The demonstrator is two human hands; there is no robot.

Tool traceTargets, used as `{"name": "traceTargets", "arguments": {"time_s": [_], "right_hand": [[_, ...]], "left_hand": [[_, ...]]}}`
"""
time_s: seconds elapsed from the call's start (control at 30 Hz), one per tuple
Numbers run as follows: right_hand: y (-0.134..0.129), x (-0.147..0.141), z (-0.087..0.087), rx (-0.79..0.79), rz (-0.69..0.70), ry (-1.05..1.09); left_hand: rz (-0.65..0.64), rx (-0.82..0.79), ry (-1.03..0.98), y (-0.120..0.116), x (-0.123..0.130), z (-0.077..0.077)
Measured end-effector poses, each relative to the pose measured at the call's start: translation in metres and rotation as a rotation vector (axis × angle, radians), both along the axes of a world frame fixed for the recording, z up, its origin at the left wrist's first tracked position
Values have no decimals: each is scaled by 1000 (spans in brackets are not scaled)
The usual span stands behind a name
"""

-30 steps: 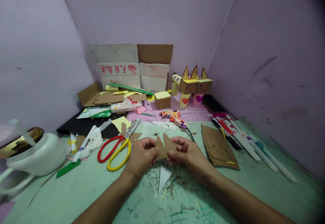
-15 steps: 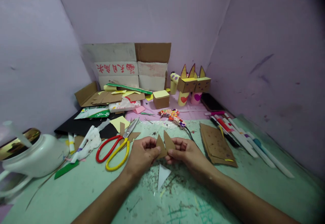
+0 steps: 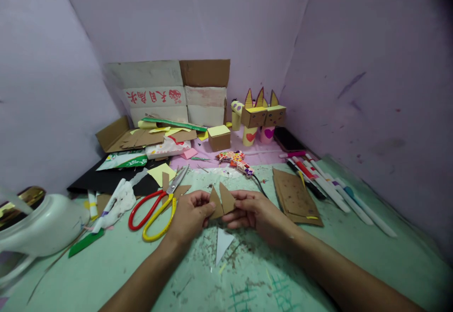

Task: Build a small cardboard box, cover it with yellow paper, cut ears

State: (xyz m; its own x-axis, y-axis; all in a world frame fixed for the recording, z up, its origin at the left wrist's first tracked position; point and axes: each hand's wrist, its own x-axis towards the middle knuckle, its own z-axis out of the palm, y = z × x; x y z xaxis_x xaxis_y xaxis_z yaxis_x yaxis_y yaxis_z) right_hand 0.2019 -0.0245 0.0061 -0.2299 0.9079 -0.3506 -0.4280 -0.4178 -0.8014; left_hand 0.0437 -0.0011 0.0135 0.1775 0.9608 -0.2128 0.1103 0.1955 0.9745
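Between thumb and fingers, my left hand [image 3: 194,212] pinches a small pointed piece of brown cardboard [image 3: 215,204]. My right hand [image 3: 253,210] grips a second pointed cardboard piece [image 3: 227,199] by its right edge. The two pieces stand side by side with their points up, a narrow gap between the tips; whether their lower edges touch I cannot tell. Just below the hands, a white triangle of paper [image 3: 223,245] lies on the green tabletop. To the left of my left hand are scissors [image 3: 158,210] with one red and one yellow handle, blades apart.
A floral glue gun [image 3: 238,162] lies beyond my hands, its cord trailing right. Flat cardboard [image 3: 297,198] and several markers [image 3: 334,189] are at the right. A white mug [image 3: 53,224] stands far left. Behind are a small box [image 3: 219,139] and eared cardboard figures [image 3: 255,117].
The view has swung slightly right, so everything sits further left. My right fingers have loosened and spread a little beneath their cardboard piece. Both pieces are still held close together.
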Motion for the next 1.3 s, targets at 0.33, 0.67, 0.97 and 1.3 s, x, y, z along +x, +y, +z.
{"name": "traceTargets", "arguments": {"time_s": [0.33, 0.67, 0.97, 1.3], "right_hand": [[1, -2, -2, -21, -33, -71], [-1, -1, -7, 36, 77, -23], [-3, -3, -14, 137, 196, 69], [-5, -5, -16, 118, 136, 6]], "left_hand": [[21, -24, 3, 1, -3, -6], [-58, -57, -25, -1, -1, -5], [-30, -57, -65, -3, 3, -7], [112, -128, -216, -2, 4, -2]]}}
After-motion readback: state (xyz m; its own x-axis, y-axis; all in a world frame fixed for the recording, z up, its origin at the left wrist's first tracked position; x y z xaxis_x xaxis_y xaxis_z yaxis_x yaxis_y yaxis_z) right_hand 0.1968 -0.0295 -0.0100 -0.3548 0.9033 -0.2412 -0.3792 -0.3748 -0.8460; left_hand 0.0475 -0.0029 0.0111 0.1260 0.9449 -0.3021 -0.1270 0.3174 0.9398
